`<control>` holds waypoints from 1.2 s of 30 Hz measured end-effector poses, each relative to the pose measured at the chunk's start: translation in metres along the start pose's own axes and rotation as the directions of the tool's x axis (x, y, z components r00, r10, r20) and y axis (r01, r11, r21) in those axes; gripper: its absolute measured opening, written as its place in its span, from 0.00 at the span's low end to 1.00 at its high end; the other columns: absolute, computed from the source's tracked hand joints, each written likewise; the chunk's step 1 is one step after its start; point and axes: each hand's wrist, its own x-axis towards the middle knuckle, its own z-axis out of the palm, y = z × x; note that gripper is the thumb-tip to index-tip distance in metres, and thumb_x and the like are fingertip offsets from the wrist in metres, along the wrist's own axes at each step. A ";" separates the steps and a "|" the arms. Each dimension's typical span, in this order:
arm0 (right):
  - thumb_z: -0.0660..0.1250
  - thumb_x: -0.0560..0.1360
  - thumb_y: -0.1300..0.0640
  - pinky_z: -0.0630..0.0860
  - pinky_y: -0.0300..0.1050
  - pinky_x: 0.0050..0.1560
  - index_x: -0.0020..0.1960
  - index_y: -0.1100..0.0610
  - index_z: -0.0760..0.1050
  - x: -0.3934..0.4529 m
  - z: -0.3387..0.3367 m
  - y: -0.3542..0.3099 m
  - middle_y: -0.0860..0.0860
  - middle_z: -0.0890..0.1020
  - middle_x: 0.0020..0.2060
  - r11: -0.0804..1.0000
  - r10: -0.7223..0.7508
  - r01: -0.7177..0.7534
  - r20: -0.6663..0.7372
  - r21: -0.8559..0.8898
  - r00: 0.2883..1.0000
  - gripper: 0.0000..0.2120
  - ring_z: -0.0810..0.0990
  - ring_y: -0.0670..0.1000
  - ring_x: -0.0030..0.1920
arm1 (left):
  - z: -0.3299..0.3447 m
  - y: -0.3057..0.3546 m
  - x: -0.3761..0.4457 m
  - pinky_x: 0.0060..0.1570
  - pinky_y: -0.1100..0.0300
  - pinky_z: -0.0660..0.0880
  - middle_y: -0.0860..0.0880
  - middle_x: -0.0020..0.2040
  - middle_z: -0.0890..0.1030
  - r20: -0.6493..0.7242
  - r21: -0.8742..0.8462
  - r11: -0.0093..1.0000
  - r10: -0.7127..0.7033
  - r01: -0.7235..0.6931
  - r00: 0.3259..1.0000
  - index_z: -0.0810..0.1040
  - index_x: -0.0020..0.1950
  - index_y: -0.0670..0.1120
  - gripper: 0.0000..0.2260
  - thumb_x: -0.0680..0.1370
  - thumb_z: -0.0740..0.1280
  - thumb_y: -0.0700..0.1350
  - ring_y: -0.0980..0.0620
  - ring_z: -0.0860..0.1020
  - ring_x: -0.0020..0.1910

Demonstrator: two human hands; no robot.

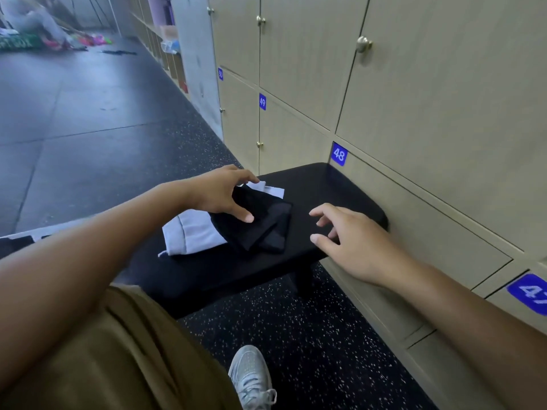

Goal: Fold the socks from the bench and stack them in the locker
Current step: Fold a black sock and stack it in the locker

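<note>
- Fingers (247, 216) of the left hand (220, 192) are spread and lightly bent, with the thumb tip pressed onto the black socks (266, 224) and the other fingertips reaching over their far edge; nothing is seen to be gripped.
- Fingers (319, 213) of the right hand (352, 241) are held apart and loosely curved just beside the black socks, over the bare dark table (325, 187); whether the surface is touched cannot be told, and nothing is held.
- The black socks are laid as a flat folded bundle on the table, partly overlapping the white socks (192, 235), which are spread flat beneath and to the left.
- The table is set against a wall of beige lockers (444, 113), all doors shut.
- Blue number labels are read on the lockers: "48" (339, 154) just above the table's far corner, "49" (262, 101) further along, and one partly cut off at the frame edge, beginning "4" (529, 292).
- A pale laced shoe (251, 377) is seen on the speckled floor (310, 350).
</note>
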 end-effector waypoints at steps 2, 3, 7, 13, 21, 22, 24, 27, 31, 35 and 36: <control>0.64 0.80 0.42 0.78 0.51 0.54 0.67 0.40 0.68 0.000 0.002 0.005 0.38 0.76 0.57 1.000 0.013 -0.012 0.012 -0.007 1.000 0.16 0.78 0.46 0.52 | 0.001 -0.002 0.006 0.56 0.57 0.71 0.52 0.65 0.74 -0.033 0.024 1.000 0.008 -0.007 0.999 0.73 0.72 0.54 0.34 0.68 0.82 0.53 0.51 0.74 0.57; 0.64 0.80 0.42 0.78 0.51 0.54 0.67 0.41 0.68 -0.001 0.002 0.007 0.38 0.76 0.57 1.000 0.017 -0.017 0.013 -0.009 1.000 0.17 0.78 0.46 0.52 | 0.000 -0.003 0.007 0.53 0.58 0.71 0.52 0.64 0.76 -0.051 0.022 1.000 0.012 -0.011 0.999 0.75 0.69 0.53 0.32 0.68 0.82 0.52 0.52 0.75 0.54; 0.65 0.80 0.43 0.79 0.51 0.55 0.67 0.41 0.70 -0.001 0.005 0.014 0.38 0.77 0.56 0.999 0.050 -0.049 0.020 -0.004 0.999 0.16 0.79 0.45 0.53 | -0.006 -0.007 0.003 0.41 0.66 0.71 0.57 0.55 0.79 -0.145 -0.063 0.998 0.006 -0.015 0.989 0.79 0.63 0.52 0.26 0.67 0.83 0.47 0.61 0.78 0.44; 0.66 0.79 0.45 0.79 0.51 0.55 0.65 0.42 0.72 0.001 0.010 0.016 0.39 0.78 0.53 0.994 0.086 -0.088 0.035 0.058 0.996 0.15 0.79 0.42 0.52 | -0.005 -0.002 -0.005 0.29 0.73 0.68 0.62 0.40 0.76 -0.180 -0.100 0.995 -0.016 -0.002 0.983 0.82 0.53 0.49 0.17 0.68 0.82 0.41 0.63 0.75 0.37; 0.69 0.80 0.51 0.74 0.37 0.55 0.57 0.49 0.81 0.009 0.009 -0.002 0.41 0.84 0.51 0.935 0.192 -0.159 -0.075 0.318 0.979 0.07 0.79 0.41 0.53 | -0.033 0.025 -0.029 0.38 0.64 0.73 0.55 0.39 0.83 -0.279 -0.088 0.994 0.033 -0.059 0.960 0.79 0.44 0.52 0.14 0.67 0.82 0.43 0.61 0.81 0.38; 0.68 0.80 0.50 0.75 0.36 0.52 0.54 0.50 0.82 0.009 0.006 -0.008 0.44 0.86 0.49 0.864 0.251 -0.206 -0.038 0.460 0.967 0.06 0.82 0.41 0.49 | -0.035 0.032 -0.033 0.38 0.67 0.73 0.56 0.38 0.83 -0.331 -0.108 0.991 0.044 -0.084 0.943 0.79 0.44 0.52 0.14 0.68 0.82 0.44 0.61 0.80 0.38; 0.63 0.83 0.47 0.79 0.40 0.49 0.54 0.57 0.82 0.009 -0.002 -0.022 0.53 0.88 0.48 0.582 0.300 -0.307 0.152 0.753 0.942 0.15 0.86 0.48 0.46 | -0.034 0.046 -0.039 0.38 0.70 0.72 0.55 0.38 0.82 -0.435 -0.143 0.978 0.078 -0.154 0.897 0.79 0.44 0.49 0.13 0.68 0.82 0.44 0.60 0.80 0.37; 0.55 0.83 0.38 0.80 0.50 0.57 0.61 0.63 0.78 0.005 -0.012 -0.035 0.59 0.87 0.53 0.178 0.195 -0.386 0.352 0.905 0.916 0.29 0.87 0.56 0.54 | -0.022 0.071 -0.046 0.42 0.60 0.78 0.52 0.38 0.82 -0.481 -0.180 0.934 0.190 -0.308 0.856 0.79 0.44 0.47 0.12 0.69 0.81 0.43 0.54 0.81 0.38; 0.59 0.82 0.41 0.82 0.52 0.57 0.61 0.65 0.77 0.007 -0.019 -0.036 0.61 0.86 0.53 -0.128 0.189 -0.335 0.354 0.934 0.916 0.27 0.86 0.58 0.55 | 0.001 0.095 -0.050 0.46 0.55 0.79 0.52 0.39 0.83 -0.382 -0.225 0.871 0.334 -0.437 0.862 0.80 0.45 0.46 0.11 0.70 0.81 0.40 0.54 0.81 0.38; 0.62 0.83 0.62 0.85 0.46 0.49 0.58 0.65 0.80 0.008 -0.017 -0.027 0.60 0.86 0.51 -0.066 0.253 -0.271 0.278 0.960 0.927 0.10 0.87 0.56 0.50 | 0.017 0.102 -0.048 0.50 0.55 0.80 0.50 0.42 0.84 -0.276 -0.294 0.843 0.377 -0.451 0.884 0.82 0.46 0.43 0.10 0.71 0.81 0.40 0.52 0.83 0.41; 0.61 0.83 0.64 0.84 0.46 0.47 0.59 0.65 0.80 0.008 -0.016 -0.024 0.60 0.87 0.51 -0.022 0.277 -0.263 0.258 0.965 0.925 0.11 0.88 0.56 0.49 | 0.020 0.101 -0.046 0.51 0.55 0.80 0.49 0.42 0.85 -0.271 -0.336 0.829 0.368 -0.446 0.889 0.82 0.46 0.42 0.09 0.72 0.80 0.41 0.50 0.83 0.42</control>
